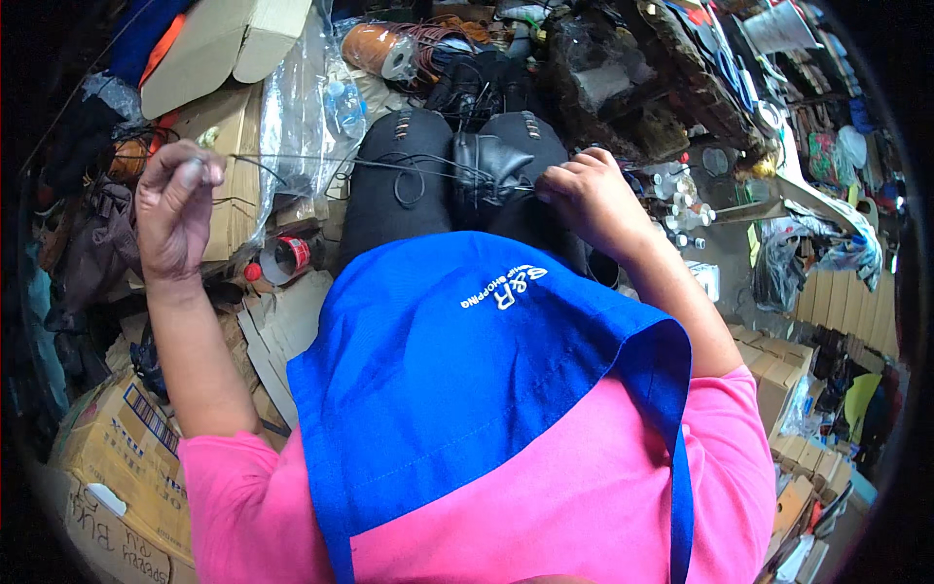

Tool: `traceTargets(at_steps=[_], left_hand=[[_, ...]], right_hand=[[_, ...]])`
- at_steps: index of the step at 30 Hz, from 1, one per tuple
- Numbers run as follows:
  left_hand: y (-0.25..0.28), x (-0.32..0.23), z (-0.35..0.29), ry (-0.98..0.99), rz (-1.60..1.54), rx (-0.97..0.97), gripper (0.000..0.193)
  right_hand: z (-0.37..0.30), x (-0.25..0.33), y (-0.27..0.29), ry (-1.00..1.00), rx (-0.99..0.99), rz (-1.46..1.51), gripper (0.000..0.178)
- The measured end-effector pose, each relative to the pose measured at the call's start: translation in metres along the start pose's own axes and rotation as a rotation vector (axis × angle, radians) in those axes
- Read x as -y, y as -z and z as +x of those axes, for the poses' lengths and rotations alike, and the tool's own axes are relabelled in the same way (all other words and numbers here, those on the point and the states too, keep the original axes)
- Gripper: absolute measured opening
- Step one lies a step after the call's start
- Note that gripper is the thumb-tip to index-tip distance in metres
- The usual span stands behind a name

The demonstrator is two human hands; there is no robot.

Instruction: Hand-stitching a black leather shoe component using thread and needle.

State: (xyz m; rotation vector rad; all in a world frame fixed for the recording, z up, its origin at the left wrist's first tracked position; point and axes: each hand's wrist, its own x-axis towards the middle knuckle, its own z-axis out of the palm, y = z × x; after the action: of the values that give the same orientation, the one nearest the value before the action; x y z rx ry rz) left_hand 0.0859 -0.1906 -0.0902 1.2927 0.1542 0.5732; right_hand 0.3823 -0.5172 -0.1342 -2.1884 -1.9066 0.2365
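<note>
1. The grip of the left hand is pinched together, thumb against fingers, clamped on a dark cord; the hand is raised well out to the left.
2. The grip of the right hand is curled closed, clamped on the end of a thin pale shaft that points toward the knees; the rest of the shaft is hidden by the fingers.
3. Nearest the camera are a pink shirt and, over it, a blue apron with white lettering, spread across the lap.
4. Beyond the apron are two thighs in black trousers.
5. A black leather piece lies toward the inner side of the right knee, just beside the right hand. The cord stretches from the left hand across the left knee to this piece, and a small loop of it hangs over the left thigh.
6. Left of the legs, a bottle with a red cap lies on its side; a yellow printed box stands at lower left.
7. On the right, small bottles cluster past the right forearm, with stacked cardboard beside the elbow.
8. Farther off are clear plastic sheeting, a clear bottle, an orange spool and a bent cardboard sheet.
</note>
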Motion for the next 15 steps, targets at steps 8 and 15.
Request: traceTargets(at_steps=[8,15], left_hand=[[-0.088,0.050,0.077,0.105,-0.337,0.119,0.016],[-0.179,0.155,0.097,0.051,1.167,0.441,0.039]], right_hand=[[0.004,0.019,0.002,-0.070,0.079,-0.026,0.018],[0.005,0.016,0.001,-0.078,0.090,-0.030,0.014]])
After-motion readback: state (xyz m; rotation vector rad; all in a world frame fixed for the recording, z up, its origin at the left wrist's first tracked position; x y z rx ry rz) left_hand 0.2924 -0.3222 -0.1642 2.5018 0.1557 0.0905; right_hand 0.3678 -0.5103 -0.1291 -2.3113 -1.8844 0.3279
